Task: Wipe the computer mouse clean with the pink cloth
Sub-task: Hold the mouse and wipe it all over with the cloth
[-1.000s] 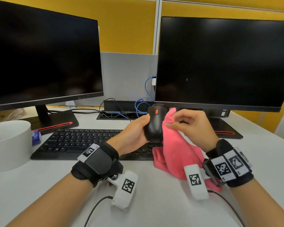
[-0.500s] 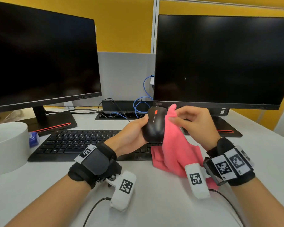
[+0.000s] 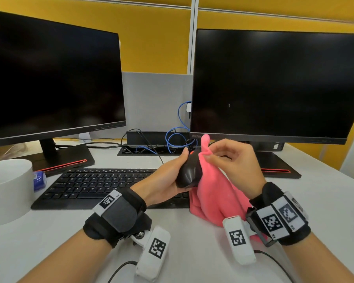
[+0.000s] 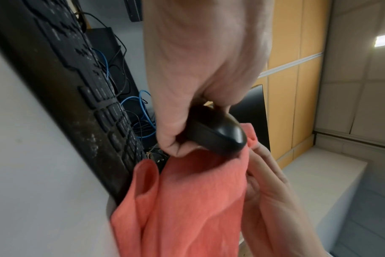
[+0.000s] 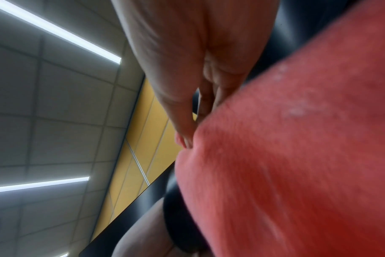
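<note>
Mouse point(image 3: 187, 172), black, held clear of the desk point(image 3: 192, 258) above the keyboard's right end, near the desk's middle; gripped by left hand point(image 3: 164, 180), thumb laid along the top, fingers curled under the body, red wheel just showing past the thumb tip. Seen from left wrist: mouse point(image 4: 218, 135) cupped in left hand point(image 4: 198, 73), rounded end pointing at the cloth point(image 4: 187, 208). Cloth point(image 3: 215, 193), pink, pressed against the mouse's right side; top corner pinched between thumb and forefinger of right hand point(image 3: 231, 162), remaining fingers loosely curled; lower folds draped down onto the desk beside the keyboard's right end. Seen from right wrist: cloth point(image 5: 297, 156) filling the right half, right hand point(image 5: 187, 69) pinching its upper edge, fingertips pressed together; picture blurred. Keyboard point(image 3: 102, 186), black, lying left of middle, parallel to the near edge. Two monitors, dark: left one point(image 3: 49, 82) toward the far left corner, right one point(image 3: 274, 84) toward the far right. Tub point(image 3: 6, 188), white, at the left edge. Blue cables point(image 3: 178, 137) along the far edge between the monitors.
</note>
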`<state>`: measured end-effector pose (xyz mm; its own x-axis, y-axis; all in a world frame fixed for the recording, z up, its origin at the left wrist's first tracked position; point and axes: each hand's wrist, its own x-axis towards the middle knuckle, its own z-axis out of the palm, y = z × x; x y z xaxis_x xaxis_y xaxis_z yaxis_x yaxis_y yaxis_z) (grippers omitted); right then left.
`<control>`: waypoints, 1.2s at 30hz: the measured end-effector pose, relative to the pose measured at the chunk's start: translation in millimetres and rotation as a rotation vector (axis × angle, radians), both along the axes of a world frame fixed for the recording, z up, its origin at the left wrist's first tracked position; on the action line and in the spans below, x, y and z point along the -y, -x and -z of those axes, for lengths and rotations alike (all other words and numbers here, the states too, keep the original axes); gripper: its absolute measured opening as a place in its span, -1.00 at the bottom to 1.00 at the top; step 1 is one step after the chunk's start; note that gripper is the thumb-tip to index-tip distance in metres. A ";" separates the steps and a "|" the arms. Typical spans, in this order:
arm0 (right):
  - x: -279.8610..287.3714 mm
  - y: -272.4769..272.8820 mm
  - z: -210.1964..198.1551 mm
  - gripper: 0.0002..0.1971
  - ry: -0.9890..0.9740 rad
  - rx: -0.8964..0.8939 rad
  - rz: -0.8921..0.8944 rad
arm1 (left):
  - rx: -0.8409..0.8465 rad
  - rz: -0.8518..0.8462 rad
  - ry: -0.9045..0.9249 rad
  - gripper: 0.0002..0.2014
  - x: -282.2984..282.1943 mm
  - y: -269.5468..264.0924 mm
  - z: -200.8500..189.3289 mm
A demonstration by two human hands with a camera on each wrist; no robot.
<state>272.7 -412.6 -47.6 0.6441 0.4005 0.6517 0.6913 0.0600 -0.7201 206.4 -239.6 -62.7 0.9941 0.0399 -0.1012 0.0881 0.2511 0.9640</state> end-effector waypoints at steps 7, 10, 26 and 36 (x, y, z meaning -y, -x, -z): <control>0.4 -0.4 2.1 -0.91 0.082 0.026 -0.004 | 0.011 -0.016 -0.011 -0.60 -4.6 -2.3 1.5; 1.7 -1.0 2.5 -0.91 0.145 0.026 -0.024 | 0.030 -0.026 -0.018 -0.61 -2.4 -2.0 1.5; 2.1 2.6 -1.0 -0.92 0.135 0.031 -0.033 | 0.086 -0.023 -0.015 -0.68 -2.7 -0.8 -0.8; 7.3 -12.9 6.4 -0.96 -0.050 -0.001 0.363 | 0.104 0.060 -0.086 -0.63 3.7 3.0 -5.0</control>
